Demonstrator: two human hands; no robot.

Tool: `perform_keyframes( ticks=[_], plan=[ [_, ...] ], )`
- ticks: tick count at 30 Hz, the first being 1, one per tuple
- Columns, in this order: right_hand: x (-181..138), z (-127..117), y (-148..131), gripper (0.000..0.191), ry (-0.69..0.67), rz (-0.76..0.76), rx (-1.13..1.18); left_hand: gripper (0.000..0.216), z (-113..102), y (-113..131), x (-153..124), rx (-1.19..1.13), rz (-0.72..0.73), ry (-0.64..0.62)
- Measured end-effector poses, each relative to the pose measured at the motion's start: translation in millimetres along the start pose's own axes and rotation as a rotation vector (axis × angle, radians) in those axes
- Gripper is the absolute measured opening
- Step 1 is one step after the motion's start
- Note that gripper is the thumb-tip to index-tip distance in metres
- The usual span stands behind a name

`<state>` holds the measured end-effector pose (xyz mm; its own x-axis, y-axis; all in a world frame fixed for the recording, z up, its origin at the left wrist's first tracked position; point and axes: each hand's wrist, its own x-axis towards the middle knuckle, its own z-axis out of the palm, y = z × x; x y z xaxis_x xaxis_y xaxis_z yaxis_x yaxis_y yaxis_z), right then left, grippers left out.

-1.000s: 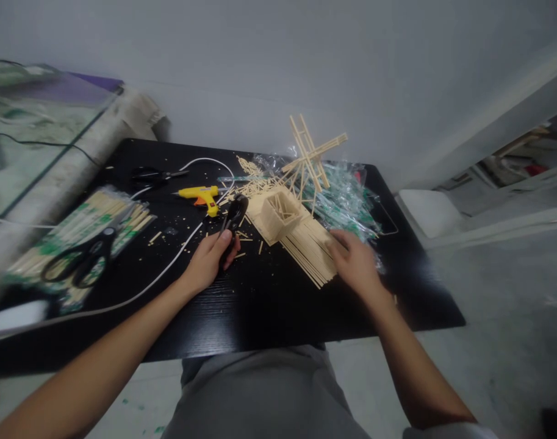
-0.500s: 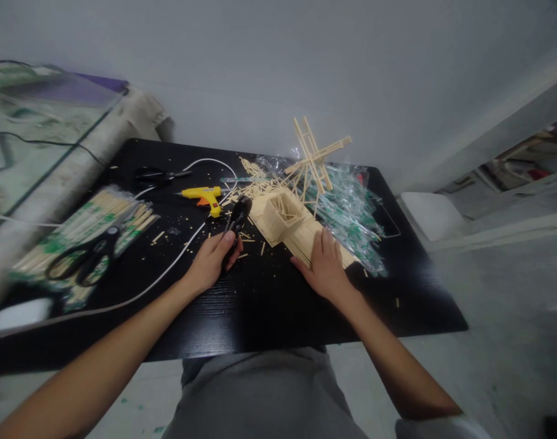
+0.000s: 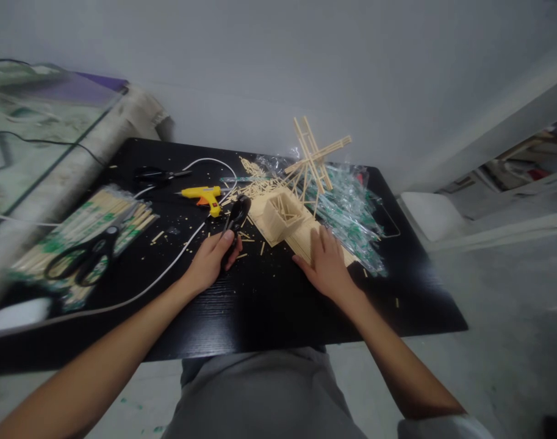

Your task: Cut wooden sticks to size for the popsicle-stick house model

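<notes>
My left hand (image 3: 213, 258) is closed around a black hand tool (image 3: 238, 213) that points up and away from me; its exact kind does not show clearly. My right hand (image 3: 327, 262) lies with fingers stretched on a flat panel of wooden sticks (image 3: 301, 239). Left of that hand, a small box built of sticks (image 3: 278, 224) stands on the panel and has loose short sticks in it. Behind the box rises a windmill-like cross of sticks (image 3: 311, 157) on thin slanted legs. A yellow glue gun (image 3: 207, 196) lies beyond my left hand.
Black-handled scissors (image 3: 88, 256) rest on bagged wooden sticks (image 3: 70, 235) at the left, and another pair (image 3: 157, 175) lies farther back. Green-marked plastic wrappers (image 3: 351, 210) are heaped at the right. A white cord (image 3: 168, 271) crosses the black table (image 3: 260, 311). Stick scraps lie scattered.
My right hand has shifted very slightly on the stick panel. My left hand and the black tool stay nearly where they were.
</notes>
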<state>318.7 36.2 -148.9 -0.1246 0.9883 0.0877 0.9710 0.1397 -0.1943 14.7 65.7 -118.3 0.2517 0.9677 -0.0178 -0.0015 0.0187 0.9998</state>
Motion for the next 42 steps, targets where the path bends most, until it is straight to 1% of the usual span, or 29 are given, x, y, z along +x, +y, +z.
perform_keyframes(
  ticks=[5, 8, 12, 19, 24, 27, 30, 33, 36, 39, 42],
  plan=[
    [1, 0, 0, 0.107, -0.052, 0.087, -0.028, 0.068, -1, -1, 0, 0.009, -0.001, 0.005],
    [3, -2, 1, 0.111, -0.065, 0.089, -0.056, 0.067, -1, -1, 1, 0.011, -0.003, 0.004],
    [5, -6, 4, 0.105, -0.042, 0.066, -0.067, 0.067, 0, 1, 1, 0.017, 0.008, 0.001],
    [11, -9, 13, 0.091, 0.075, 0.004, 0.001, 0.067, 0, 0, 0, 0.028, -0.006, -0.004],
    [13, -12, 14, 0.087, 0.088, -0.006, 0.001, 0.068, -1, -1, 0, 0.019, -0.001, -0.007],
    [13, -19, 12, 0.083, 0.043, 0.01, -0.009, 0.068, 0, -1, 0, 0.012, -0.009, -0.003],
    [14, -30, 11, 0.077, -0.053, 0.05, -0.013, 0.068, 0, -1, 1, 0.007, -0.009, -0.005],
    [19, -42, 10, 0.077, -0.148, 0.105, -0.001, 0.067, 0, -1, 1, 0.015, 0.001, -0.013],
    [26, -50, 8, 0.076, -0.213, 0.135, -0.004, 0.067, -1, -1, 1, 0.02, 0.005, -0.01],
    [30, -53, 8, 0.076, -0.23, 0.129, -0.009, 0.067, -1, -1, 0, 0.006, -0.001, -0.005],
    [28, -50, 8, 0.077, -0.169, 0.102, -0.018, 0.067, 0, -1, 0, -0.004, -0.009, -0.003]
  ],
)
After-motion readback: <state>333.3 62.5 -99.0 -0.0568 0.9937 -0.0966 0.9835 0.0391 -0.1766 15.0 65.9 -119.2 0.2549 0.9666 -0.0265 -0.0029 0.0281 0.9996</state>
